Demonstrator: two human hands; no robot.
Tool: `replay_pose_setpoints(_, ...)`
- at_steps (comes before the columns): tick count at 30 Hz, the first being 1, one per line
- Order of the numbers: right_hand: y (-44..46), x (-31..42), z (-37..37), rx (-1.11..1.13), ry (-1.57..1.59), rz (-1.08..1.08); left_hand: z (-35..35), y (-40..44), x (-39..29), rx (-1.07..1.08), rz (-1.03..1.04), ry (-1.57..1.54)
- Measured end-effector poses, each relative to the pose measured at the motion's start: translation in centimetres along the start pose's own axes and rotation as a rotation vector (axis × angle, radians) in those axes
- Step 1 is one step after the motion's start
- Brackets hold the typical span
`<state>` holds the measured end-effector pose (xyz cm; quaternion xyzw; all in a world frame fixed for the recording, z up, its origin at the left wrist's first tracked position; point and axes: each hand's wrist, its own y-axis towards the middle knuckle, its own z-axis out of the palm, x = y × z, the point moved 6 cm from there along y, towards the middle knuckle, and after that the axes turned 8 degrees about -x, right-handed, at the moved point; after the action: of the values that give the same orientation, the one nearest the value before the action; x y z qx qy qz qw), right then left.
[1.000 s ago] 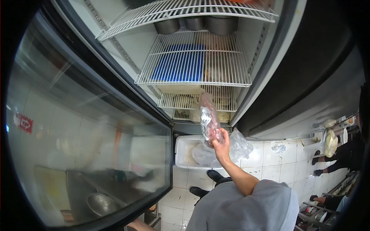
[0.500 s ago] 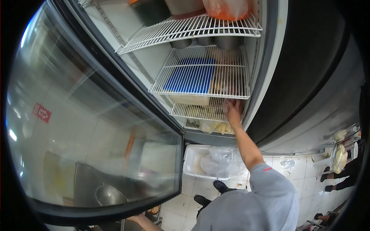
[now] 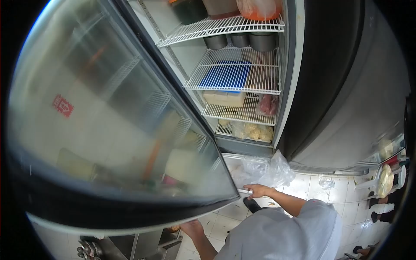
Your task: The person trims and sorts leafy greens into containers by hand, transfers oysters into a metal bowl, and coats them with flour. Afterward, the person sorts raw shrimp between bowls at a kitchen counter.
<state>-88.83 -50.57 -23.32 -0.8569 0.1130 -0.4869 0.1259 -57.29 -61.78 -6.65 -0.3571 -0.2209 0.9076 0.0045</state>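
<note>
My left hand [image 3: 192,227] is at the lower edge of the glass fridge door [image 3: 130,143], closed on it, with some fingers hidden behind the frame. The door stands partly open on the left. My right hand [image 3: 260,190] is low in front of the fridge, its fingers apart at the rim of a white plastic tub [image 3: 241,192] on the floor. Clear plastic bags [image 3: 264,169] bulge over the tub. Inside the fridge, a clear bag of pink meat [image 3: 268,105] lies on a low wire shelf beside a pale block [image 3: 223,99].
A blue-lidded box [image 3: 225,76], dark round containers [image 3: 262,42] and an orange container [image 3: 260,11] sit on the wire shelves. Bags of pale food [image 3: 255,131] lie at the bottom. Another person's legs [image 3: 383,208] and a white stool [image 3: 398,177] are at right.
My right hand has come out of the low shelf, down to the tub, leaving the bag of pink meat in view. The door has swung rightward, with my left hand moving along with it.
</note>
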Motion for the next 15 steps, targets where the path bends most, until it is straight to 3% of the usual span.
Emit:
replay_pose_setpoints(3,-1.5,-1.2,0.3,-0.062,0.075,0.111,-4.5,-1.9,-1.8,-0.175,-0.062,0.172)
replay_pose_setpoints(5,2.0,-9.0,3.0,-0.12,0.126,0.122,-9.7,-3.1,-3.3,-0.281,-0.04,0.225)
replay_pose_setpoints(7,0.0,-8.8,-0.6,-0.215,0.4,0.397,-15.8,-4.9,-4.9,-0.406,-0.041,0.245)
replay_pose_setpoints(8,0.5,-13.9,-1.3,-0.262,0.618,0.492,-19.2,-5.9,-5.4,-0.47,-0.052,0.236)
replay_pose_setpoints(11,-4.6,-6.0,-6.2,-0.707,0.712,0.593,-28.5,-9.8,-7.4,-0.597,-0.043,0.204)
replay_pose_setpoints(12,-5.5,-4.0,-6.9,-0.746,0.705,0.539,-31.4,-11.7,-7.6,-0.646,-0.019,0.168)
replay_pose_setpoints(15,-2.9,-7.6,-6.8,-0.852,0.828,0.455,-37.8,-15.4,-8.3,-0.832,0.0,0.08)
